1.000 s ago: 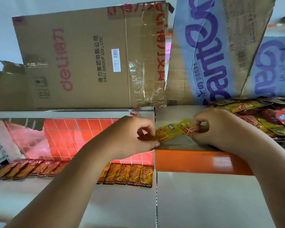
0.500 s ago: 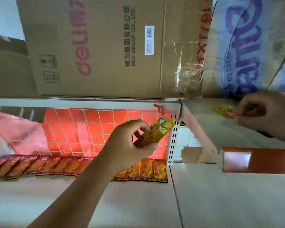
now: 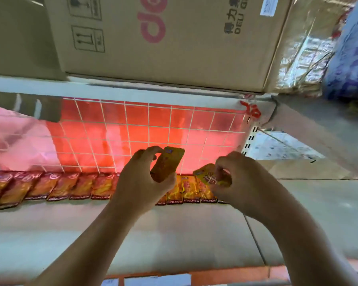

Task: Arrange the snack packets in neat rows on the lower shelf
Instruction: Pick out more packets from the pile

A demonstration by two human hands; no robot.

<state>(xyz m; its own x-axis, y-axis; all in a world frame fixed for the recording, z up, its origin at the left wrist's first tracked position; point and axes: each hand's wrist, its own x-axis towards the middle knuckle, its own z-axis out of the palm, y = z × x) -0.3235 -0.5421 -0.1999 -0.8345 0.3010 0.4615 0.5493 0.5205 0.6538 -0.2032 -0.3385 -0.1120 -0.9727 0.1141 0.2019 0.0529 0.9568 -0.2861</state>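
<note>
Packets [image 3: 167, 164] in left grip [image 3: 140, 181] and right grip [image 3: 243, 182]

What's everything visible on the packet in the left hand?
The packet is a flat rectangular pouch, yellow-orange, glossy like foil, with a small blue mark near its top left corner. It is held in the air, upright and tilted right, above the row of packets at the back of the lower shelf, before the wire grid. Only the left hand touches it, fingers curled round its left side. Its print is blurred.
</note>
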